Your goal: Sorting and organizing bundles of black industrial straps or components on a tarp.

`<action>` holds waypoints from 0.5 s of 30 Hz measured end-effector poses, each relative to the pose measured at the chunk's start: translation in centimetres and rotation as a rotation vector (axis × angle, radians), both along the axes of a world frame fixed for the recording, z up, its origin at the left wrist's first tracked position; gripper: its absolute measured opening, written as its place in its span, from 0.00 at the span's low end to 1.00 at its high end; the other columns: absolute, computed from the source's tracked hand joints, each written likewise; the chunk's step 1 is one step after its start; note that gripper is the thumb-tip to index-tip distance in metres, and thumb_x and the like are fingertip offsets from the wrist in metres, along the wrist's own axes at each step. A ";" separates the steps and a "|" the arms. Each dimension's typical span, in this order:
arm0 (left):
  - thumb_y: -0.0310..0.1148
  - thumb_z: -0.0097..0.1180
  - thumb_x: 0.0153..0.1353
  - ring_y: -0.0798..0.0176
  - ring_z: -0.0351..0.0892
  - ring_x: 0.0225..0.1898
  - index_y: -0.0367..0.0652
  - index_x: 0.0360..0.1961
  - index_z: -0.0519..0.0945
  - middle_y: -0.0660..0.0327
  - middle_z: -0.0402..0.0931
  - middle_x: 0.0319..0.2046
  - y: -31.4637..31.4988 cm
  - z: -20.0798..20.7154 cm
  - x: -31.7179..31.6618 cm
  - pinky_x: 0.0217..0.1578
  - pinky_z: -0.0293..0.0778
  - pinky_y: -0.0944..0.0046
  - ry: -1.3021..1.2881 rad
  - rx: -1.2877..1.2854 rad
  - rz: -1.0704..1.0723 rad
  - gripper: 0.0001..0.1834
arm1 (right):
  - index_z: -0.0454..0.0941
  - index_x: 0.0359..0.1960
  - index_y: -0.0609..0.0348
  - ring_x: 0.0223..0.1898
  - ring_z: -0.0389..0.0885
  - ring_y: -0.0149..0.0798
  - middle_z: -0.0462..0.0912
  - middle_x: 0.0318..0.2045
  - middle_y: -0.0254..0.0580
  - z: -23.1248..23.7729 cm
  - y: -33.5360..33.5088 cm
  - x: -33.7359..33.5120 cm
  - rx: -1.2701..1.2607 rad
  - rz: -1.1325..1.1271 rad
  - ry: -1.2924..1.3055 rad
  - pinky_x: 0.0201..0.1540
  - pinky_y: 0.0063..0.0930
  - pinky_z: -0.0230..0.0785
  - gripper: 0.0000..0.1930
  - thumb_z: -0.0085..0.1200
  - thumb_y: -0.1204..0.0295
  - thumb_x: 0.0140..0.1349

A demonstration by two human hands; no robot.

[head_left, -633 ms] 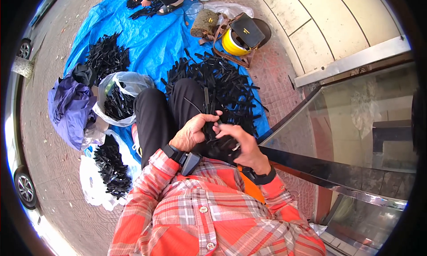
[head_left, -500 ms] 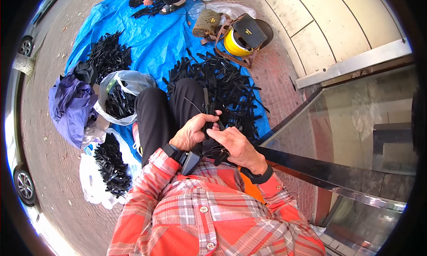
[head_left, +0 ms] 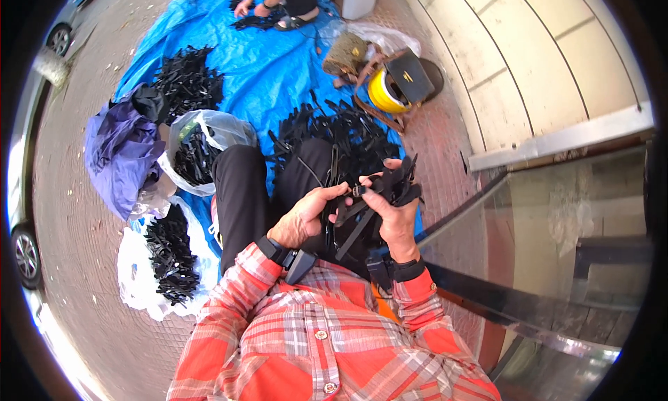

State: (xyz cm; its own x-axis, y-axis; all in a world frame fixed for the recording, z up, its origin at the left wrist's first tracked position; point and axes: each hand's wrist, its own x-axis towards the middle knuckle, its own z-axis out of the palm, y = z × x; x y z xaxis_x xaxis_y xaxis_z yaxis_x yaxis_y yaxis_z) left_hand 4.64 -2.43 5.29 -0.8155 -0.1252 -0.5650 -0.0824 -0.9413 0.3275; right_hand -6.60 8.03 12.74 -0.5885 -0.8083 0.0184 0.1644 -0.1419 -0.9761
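Blue tarp (head_left: 254, 88) lay creased over the paving (head_left: 87, 213), with a cream wall (head_left: 515, 67) and a glass case (head_left: 536, 213) along the right. Heaps of black straps covered parts of it: a near heap (head_left: 327, 133) just past the knees and a far heap (head_left: 188, 81) toward the left. Purple cloth (head_left: 122, 157) sat beside a clear bag (head_left: 233, 131) of straps, and a white bag (head_left: 136, 279) under a third heap (head_left: 170, 258). A yellow tub (head_left: 380, 93) stood at the tarp's right edge. At the top, a co-worker's hand (head_left: 243, 8) was at another small heap (head_left: 254, 19).

Over the lap, the left hand (head_left: 303, 211) was mostly closed, its thumb and forefinger pinching slim straps (head_left: 332, 168) that ran upright. The right hand (head_left: 395, 216) was curled about a loose bunch (head_left: 406, 182), its thumb against a small buckle (head_left: 358, 191) between the two hands; whether the left fingertips also gripped the buckle could not be told.

Half a second earlier, the right hand had reached in close to the left, with black straps below it; now it was turned up, with the bunch fanned above its palm.
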 end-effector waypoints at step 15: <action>0.39 0.52 0.64 0.78 0.58 0.12 0.41 0.33 0.75 0.68 0.71 0.20 0.2 -2.9 15.5 0.14 0.55 0.76 -0.091 0.221 0.399 0.12 | 0.75 0.42 0.71 0.32 0.82 0.41 0.81 0.34 0.49 -7.6 -26.8 12.1 0.413 0.919 -0.854 0.36 0.31 0.78 0.12 0.52 0.73 0.61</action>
